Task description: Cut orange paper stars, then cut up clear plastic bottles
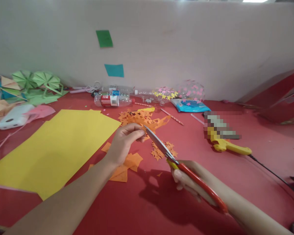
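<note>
"Red handle uppermost, those scissors (189,174); where are they?"

"Over the middle of the counter (259,192), slanting up to the left, with the right hand (185,181) gripping them by the handles."

"And the left hand (122,143)?"

"Thumb and fingers pinched together at the tip of the blades. Whether a scrap of paper sits between them, I can't tell."

"What lies around them?"

"A small pile of orange stars (157,152) below the blades, loose orange squares (134,160) partly behind the left wrist, and a heap of orange paper pieces (133,118) with shapes cut out, just beyond the left hand."

"Farther out?"

"Left of that heap, a large yellow sheet (63,147). Behind it, a clear bottle (110,100) with a red label, on its side. A striped straw (171,117) lies right of the heap, near a blue packet (192,106)."

"On the right?"

"A yellow glue gun (235,147) with a black cord."

"And the wall (186,49)?"

"One green square (104,38), and one blue piece (114,70) below it."
</note>
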`<state>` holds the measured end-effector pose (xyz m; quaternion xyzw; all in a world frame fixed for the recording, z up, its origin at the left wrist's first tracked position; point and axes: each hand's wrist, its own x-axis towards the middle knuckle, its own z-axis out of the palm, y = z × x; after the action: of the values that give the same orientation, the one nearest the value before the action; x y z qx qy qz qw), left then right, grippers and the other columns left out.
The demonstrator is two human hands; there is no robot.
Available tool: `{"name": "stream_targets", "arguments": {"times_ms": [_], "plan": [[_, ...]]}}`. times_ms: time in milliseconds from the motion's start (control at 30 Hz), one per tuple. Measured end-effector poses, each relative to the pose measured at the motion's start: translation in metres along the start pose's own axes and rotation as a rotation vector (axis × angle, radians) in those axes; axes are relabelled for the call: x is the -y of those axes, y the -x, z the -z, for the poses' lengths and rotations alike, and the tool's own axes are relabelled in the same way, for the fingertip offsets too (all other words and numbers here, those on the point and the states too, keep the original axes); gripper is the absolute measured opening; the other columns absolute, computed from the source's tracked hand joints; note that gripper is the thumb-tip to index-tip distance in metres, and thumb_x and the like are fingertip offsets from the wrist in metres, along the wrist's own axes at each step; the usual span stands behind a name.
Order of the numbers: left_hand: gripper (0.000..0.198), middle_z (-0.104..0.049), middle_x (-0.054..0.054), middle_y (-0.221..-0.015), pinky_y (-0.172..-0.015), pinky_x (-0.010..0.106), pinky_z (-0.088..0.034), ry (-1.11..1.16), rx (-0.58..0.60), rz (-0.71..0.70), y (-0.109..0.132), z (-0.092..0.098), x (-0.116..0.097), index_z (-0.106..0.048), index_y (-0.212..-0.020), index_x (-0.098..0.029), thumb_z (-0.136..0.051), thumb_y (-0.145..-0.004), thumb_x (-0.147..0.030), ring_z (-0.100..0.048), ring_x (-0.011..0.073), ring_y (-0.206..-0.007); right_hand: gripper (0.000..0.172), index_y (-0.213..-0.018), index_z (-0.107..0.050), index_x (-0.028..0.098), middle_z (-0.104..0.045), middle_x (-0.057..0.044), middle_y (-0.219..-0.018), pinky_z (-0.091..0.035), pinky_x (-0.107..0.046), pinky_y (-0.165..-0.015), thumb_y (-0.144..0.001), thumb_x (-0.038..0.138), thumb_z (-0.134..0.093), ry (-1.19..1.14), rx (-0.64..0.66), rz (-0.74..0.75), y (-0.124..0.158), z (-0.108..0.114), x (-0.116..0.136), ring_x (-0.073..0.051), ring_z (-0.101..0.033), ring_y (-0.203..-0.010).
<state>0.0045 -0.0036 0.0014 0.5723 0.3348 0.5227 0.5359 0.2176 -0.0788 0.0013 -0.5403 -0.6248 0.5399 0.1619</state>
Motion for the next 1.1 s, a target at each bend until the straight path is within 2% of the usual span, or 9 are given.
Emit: {"name": "stream_targets", "arguments": {"times_ms": [233,500,667,1100], "plan": [[0.017,-0.057,-0.003,-0.061,-0.067,0.023,-0.044,0.011,-0.005,0.018,0.0026,-0.0039,0.0006,-0.062,-0.064,-0.019,-0.057,-0.080,-0.020,-0.053,0.0089,-0.063,0.066,-0.065,-0.039,0.019,-0.042,0.005,-0.055,-0.029,-0.017,-0.034,-0.067,0.085,-0.037,-0.028,-0.009,0.003,-0.0004,-0.0045,0.0012,-0.003,-0.035,-0.035],[0.017,-0.057,-0.002,-0.062,-0.067,0.023,-0.045,0.001,-0.008,0.005,0.0036,-0.0048,-0.0011,-0.061,-0.063,-0.019,-0.056,-0.080,-0.019,-0.053,0.0096,-0.063,0.066,-0.065,-0.039,0.019,-0.043,0.005,-0.055,-0.028,-0.016,-0.032,-0.066,0.085,-0.039,-0.043,-0.012,-0.011,0.0009,-0.0066,0.0039,-0.003,-0.034,-0.036],[0.017,-0.057,-0.002,-0.062,-0.067,0.024,-0.045,-0.019,-0.011,-0.016,0.0034,-0.0038,-0.0006,-0.062,-0.064,-0.020,-0.056,-0.080,-0.019,-0.053,0.0100,-0.063,0.065,-0.064,-0.039,0.020,-0.049,0.004,-0.053,-0.026,-0.015,-0.031,-0.065,0.085,-0.040,-0.055,-0.047,-0.103,0.0004,-0.0075,0.0046,-0.003,-0.035,-0.033],[0.017,-0.056,-0.001,-0.062,-0.069,0.028,-0.045,-0.077,-0.030,-0.013,0.0036,-0.0041,-0.0015,-0.059,-0.062,-0.019,-0.055,-0.079,-0.022,-0.054,0.0123,-0.064,0.052,-0.060,-0.036,0.021,-0.051,0.003,-0.051,-0.023,-0.015,-0.029,-0.073,0.070,-0.047,0.009,-0.094,-0.137,-0.0021,-0.0073,0.0050,-0.003,-0.033,-0.031]]}}
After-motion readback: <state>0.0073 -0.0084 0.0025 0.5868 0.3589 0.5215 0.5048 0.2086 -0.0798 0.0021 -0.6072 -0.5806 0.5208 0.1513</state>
